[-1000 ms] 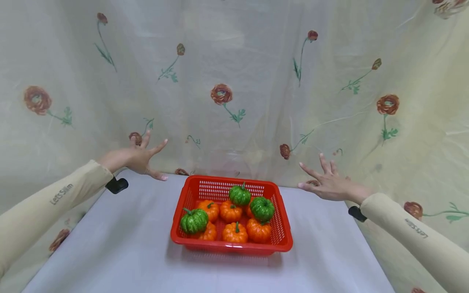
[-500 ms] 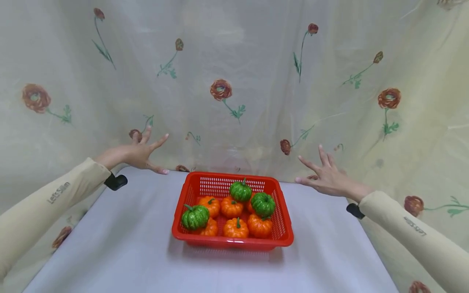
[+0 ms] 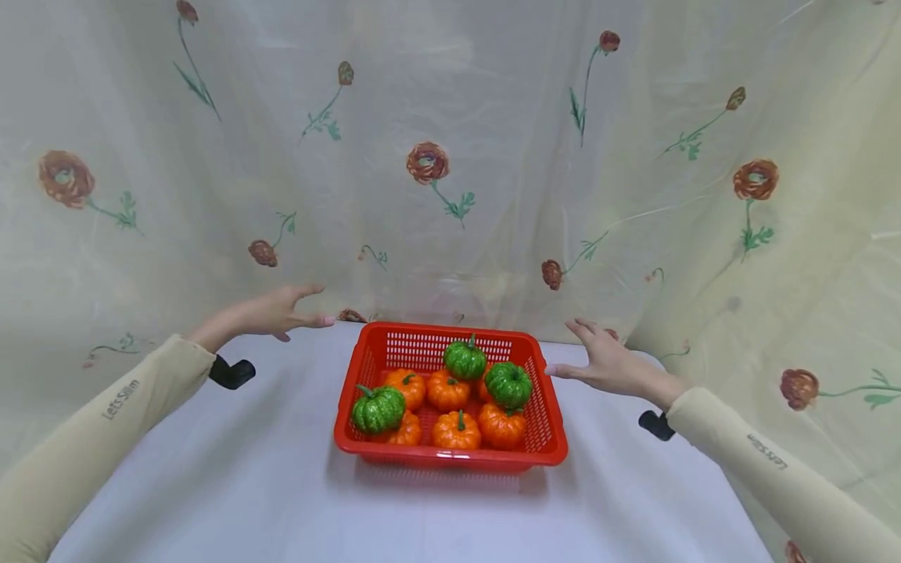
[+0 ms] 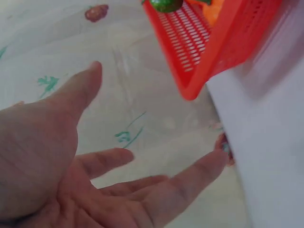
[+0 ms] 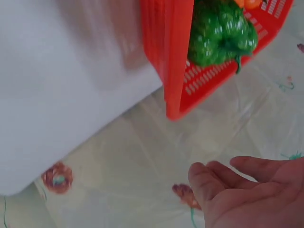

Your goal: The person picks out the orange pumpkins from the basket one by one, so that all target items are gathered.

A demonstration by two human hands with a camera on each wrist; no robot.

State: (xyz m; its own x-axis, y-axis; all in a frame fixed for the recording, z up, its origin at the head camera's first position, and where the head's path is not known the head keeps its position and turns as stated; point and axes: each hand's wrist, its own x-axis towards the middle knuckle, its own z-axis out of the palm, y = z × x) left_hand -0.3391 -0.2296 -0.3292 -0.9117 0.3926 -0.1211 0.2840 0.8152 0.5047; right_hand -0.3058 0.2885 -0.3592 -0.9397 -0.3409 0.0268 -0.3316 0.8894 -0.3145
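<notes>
A red plastic basket (image 3: 450, 453) with slotted walls stands on the white table. Inside lie several small orange pumpkins (image 3: 456, 432) and three green ones, among them a green pumpkin (image 3: 378, 410) at the near left and another green pumpkin (image 3: 509, 385) at the right. My left hand (image 3: 271, 311) hovers off the basket's far left corner, thumb and fingers spread, holding nothing. On the other side my right hand (image 3: 608, 361) reaches toward the right wall, its thumb tip close to the rim. In the right wrist view the right hand's fingers (image 5: 204, 183) are extended below the basket's corner.
A pale curtain (image 3: 450, 94) printed with red flowers hangs behind and around the table. The white tabletop (image 3: 436, 524) extends in front of the basket and to both sides. A black wrist strap piece (image 3: 232, 373) sticks out below the left sleeve.
Both hands have come lower and closer to the basket, the right one moving leftward toward its wall. The basket and pumpkins keep their arrangement; the head view has shifted slightly.
</notes>
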